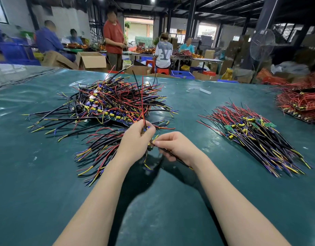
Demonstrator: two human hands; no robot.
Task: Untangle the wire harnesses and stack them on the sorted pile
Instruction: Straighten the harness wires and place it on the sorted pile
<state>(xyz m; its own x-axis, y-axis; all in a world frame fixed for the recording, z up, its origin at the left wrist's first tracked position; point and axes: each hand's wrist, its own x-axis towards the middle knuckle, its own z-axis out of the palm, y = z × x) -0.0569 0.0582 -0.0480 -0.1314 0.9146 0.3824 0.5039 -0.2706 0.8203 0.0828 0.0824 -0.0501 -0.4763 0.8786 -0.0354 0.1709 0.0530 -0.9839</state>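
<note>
A big tangled heap of wire harnesses (pixel 115 102) with black, red, yellow and blue wires lies on the green table at centre left. A smaller loose bunch (pixel 100 150) lies in front of it. My left hand (pixel 137 139) pinches one harness by its small board, and its red wires (pixel 143 103) stand up from my fingers. My right hand (pixel 176 147) grips that harness's black sheathed wire (pixel 178 159), which runs down under my wrist. The sorted pile (pixel 256 135), with wires lying parallel, is on the right, apart from both hands.
Another pile of mostly red harnesses (pixel 300 102) sits at the far right edge. The green table cover (pixel 46 174) stretches all around. Beyond the table, several people work at benches among cardboard boxes (pixel 92 61), blue crates and a standing fan (pixel 262 45).
</note>
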